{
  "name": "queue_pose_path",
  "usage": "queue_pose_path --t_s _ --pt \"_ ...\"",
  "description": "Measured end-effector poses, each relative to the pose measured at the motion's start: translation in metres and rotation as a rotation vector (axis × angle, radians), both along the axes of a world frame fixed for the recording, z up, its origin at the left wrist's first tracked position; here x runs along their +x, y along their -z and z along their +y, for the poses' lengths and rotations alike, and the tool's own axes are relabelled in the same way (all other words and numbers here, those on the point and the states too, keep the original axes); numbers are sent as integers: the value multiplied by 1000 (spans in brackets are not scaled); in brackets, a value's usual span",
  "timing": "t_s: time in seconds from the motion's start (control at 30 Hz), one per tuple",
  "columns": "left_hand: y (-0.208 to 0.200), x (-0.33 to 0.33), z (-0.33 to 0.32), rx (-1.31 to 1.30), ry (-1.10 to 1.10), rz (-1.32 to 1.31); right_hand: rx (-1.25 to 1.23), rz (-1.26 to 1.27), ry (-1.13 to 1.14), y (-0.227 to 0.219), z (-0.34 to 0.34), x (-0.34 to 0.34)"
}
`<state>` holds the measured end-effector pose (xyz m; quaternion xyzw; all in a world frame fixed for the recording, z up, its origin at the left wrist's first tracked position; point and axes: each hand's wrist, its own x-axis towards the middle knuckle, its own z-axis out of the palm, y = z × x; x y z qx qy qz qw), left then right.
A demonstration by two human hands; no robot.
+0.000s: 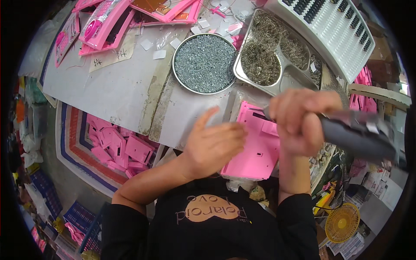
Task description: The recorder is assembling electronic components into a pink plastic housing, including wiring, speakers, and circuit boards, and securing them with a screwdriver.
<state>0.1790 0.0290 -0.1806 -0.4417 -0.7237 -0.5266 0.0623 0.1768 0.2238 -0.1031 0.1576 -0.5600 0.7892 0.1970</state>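
A pink plastic casing panel (pixel 255 149) lies at the table's near edge, in front of my body. My left hand (pixel 219 145) is over the panel's left side, fingers stretched out and thumb raised apart. I cannot tell whether its fingertips touch the panel. My right hand (pixel 299 117) is wrapped round a dark grey power screwdriver (pixel 357 136), blurred by motion. The tool lies nearly level, with its thin bit pointing left over the panel's far edge. Beyond the panel stand a round metal dish (pixel 205 63) of small silvery pins or screws and a metal compartment tray (pixel 288 82) holding small springs.
A white ribbed tray (pixel 329 34) with rows of black parts lies at the far right. Pink assembled cases (pixel 104 26) are stacked far left. A striped woven bag (pixel 73 151) of pink panels stands below the table's left. A yellow fan (pixel 342 222) is at lower right.
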Motion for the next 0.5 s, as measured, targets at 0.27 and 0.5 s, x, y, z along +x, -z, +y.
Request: queue_pose_path --t_s 0.27,0.5 --pt "0 13 4 -115 -33 64 158 -97 49 18 -14 -10" --pt "-1 16 5 -112 -17 26 317 -132 78 22 -5 -8"
